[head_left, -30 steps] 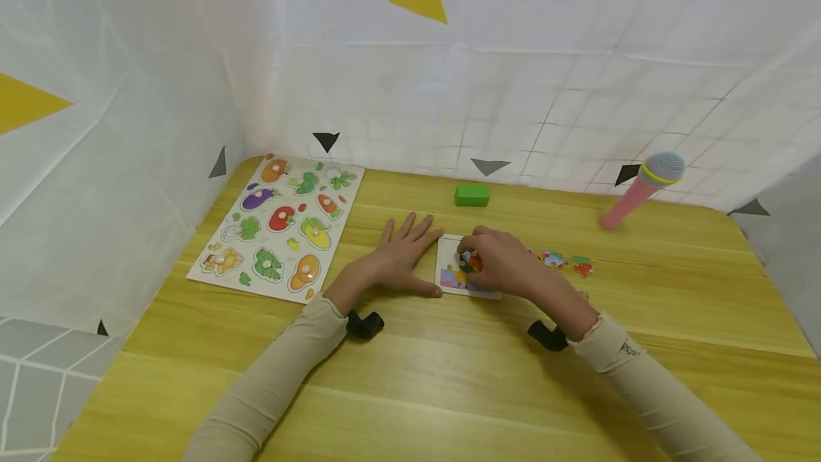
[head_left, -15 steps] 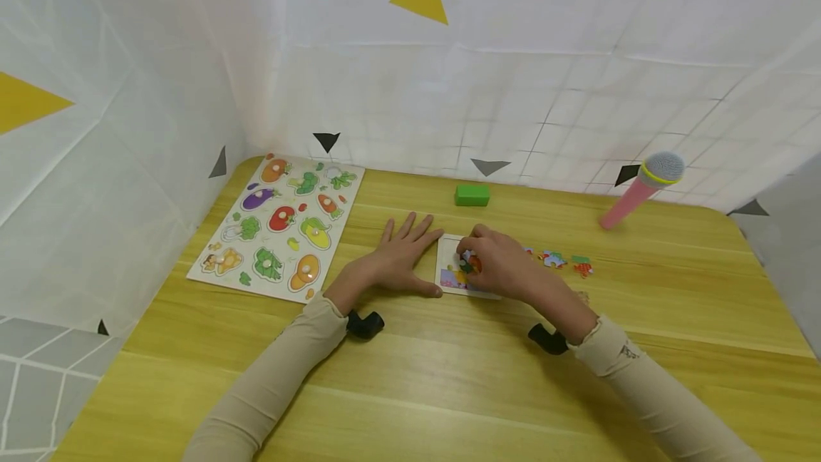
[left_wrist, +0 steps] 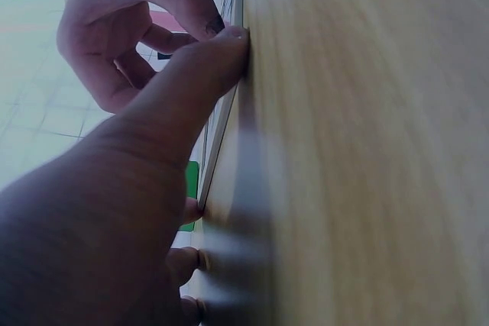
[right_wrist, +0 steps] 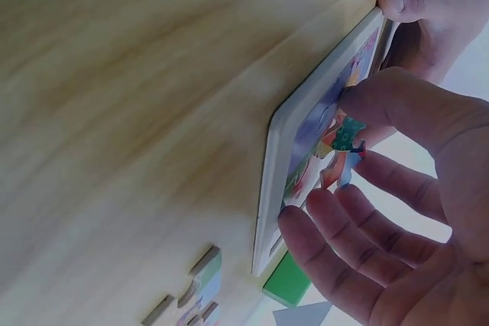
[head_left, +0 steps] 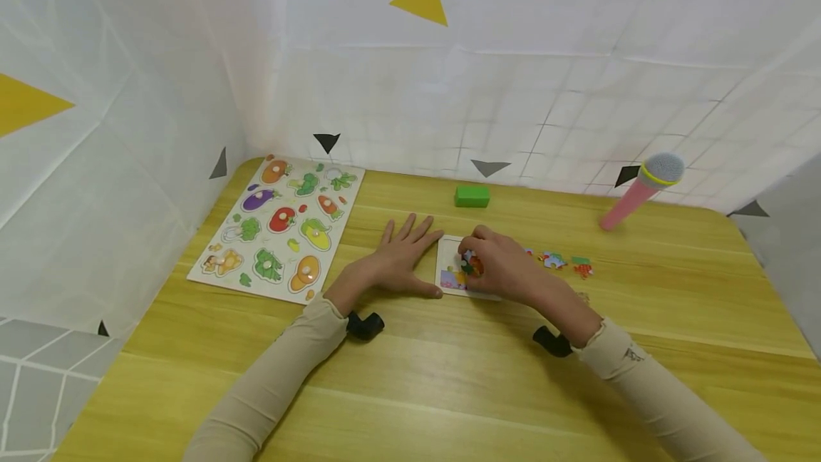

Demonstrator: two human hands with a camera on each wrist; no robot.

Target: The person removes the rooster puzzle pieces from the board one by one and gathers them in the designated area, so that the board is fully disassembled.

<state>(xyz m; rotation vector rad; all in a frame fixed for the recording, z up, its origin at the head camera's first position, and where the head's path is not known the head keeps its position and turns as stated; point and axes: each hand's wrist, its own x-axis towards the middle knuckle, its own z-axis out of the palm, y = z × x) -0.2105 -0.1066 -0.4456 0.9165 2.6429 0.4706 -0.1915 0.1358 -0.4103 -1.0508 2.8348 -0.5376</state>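
Note:
My left hand [head_left: 404, 259] lies flat with spread fingers on the table at the left side of a small white-framed jigsaw tray [head_left: 474, 296]. Its thumb touches the tray's near left corner, and a fingertip reaches the far left corner. My right hand [head_left: 507, 262] bends over the tray and pinches a green and orange jigsaw piece [right_wrist: 346, 135], which stands tilted in the right wrist view. Purple and yellow fitted pieces [head_left: 452, 278] show along the tray's near edge. The right hand hides the tray's right part.
Loose jigsaw pieces [head_left: 553, 260] lie to the tray's right, one more red and green piece [head_left: 583, 267] beyond them. Behind stands a green block [head_left: 471, 197]. A pink toy microphone [head_left: 631, 198] is at the back right, a vegetable peg board [head_left: 291, 199] at the left.
My right wrist has shifted very slightly to the right, while its fingertips stay over the tray with the jigsaw piece. The left hand has kept its place.

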